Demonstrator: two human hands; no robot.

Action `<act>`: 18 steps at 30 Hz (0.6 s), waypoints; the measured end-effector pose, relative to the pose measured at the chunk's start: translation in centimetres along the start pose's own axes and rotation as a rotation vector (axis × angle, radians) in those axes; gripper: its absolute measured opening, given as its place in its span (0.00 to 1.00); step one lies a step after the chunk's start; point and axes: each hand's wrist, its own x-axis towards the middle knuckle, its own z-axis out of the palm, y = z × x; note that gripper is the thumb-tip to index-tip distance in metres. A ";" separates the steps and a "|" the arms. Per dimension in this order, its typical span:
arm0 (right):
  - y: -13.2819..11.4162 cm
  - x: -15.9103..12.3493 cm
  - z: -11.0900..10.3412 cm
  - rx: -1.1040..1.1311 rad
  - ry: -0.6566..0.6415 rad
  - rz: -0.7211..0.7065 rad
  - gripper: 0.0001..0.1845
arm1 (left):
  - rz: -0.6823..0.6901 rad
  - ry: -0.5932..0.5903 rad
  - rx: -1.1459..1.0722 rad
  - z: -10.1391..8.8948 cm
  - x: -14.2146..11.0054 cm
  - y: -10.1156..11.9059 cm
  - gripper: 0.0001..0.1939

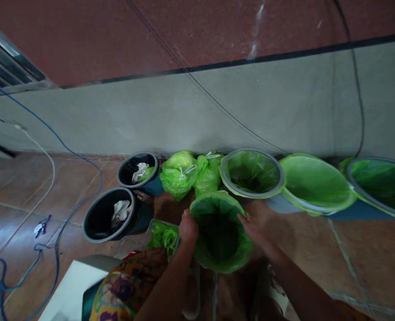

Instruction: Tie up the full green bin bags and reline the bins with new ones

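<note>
A bin lined with a green plastic bag stands between my feet, its mouth tipped toward me and its inside dark. My left hand is closed on the left side of its rim, over the folded liner. On the opposite side, my right hand grips the rim with the thumb showing on the bag. By my left wrist, a clear container holds bunched green bags. Beyond the bin, two knotted green bags with white ties rest against the wall.
Along the wall to the right stand more green-lined bins. Two dark bins with white crumpled waste are at the left. A blue cable and a small keys-like item lie on the tiles. A white stool-like object is beside me.
</note>
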 end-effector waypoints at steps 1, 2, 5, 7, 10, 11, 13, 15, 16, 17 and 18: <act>-0.2 0.1 -0.4 0.007 -0.001 0.009 0.29 | 0.000 0.043 0.025 -0.1 -0.2 0.1 0.19; -0.6 0.1 -0.8 0.020 0.004 0.025 0.30 | 0.012 0.098 0.043 -0.2 -0.3 0.3 0.20; -1.9 0.1 -2.3 0.102 0.087 0.053 0.34 | 0.167 0.255 0.036 -1.0 -0.1 2.3 0.26; -2.8 0.5 -3.0 0.126 0.159 0.010 0.35 | 0.352 0.253 0.026 -1.6 0.8 4.6 0.23; -3.6 1.5 -3.0 0.006 0.169 -0.113 0.31 | 0.560 0.127 0.104 -2.0 3.1 8.1 0.21; -3.7 1.8 -2.7 -0.063 0.129 -0.139 0.29 | 0.615 0.064 0.153 -2.0 3.9 8.9 0.20; -3.5 2.2 -1.9 -0.176 0.032 -0.156 0.25 | 0.689 -0.083 0.283 -1.8 5.3 9.8 0.18; -3.1 2.2 -1.0 -0.242 -0.034 -0.143 0.22 | 0.726 -0.184 0.390 -1.5 6.1 9.7 0.18; -2.9 2.2 -0.7 -0.263 -0.050 -0.130 0.21 | 0.733 -0.205 0.421 -1.4 6.3 9.5 0.18; -2.8 2.2 -0.6 -0.283 -0.061 -0.115 0.20 | 0.737 -0.208 0.436 -1.4 6.3 9.2 0.18; -2.6 2.2 -0.6 -0.308 -0.077 -0.105 0.20 | 0.736 -0.204 0.443 -1.4 6.3 9.0 0.18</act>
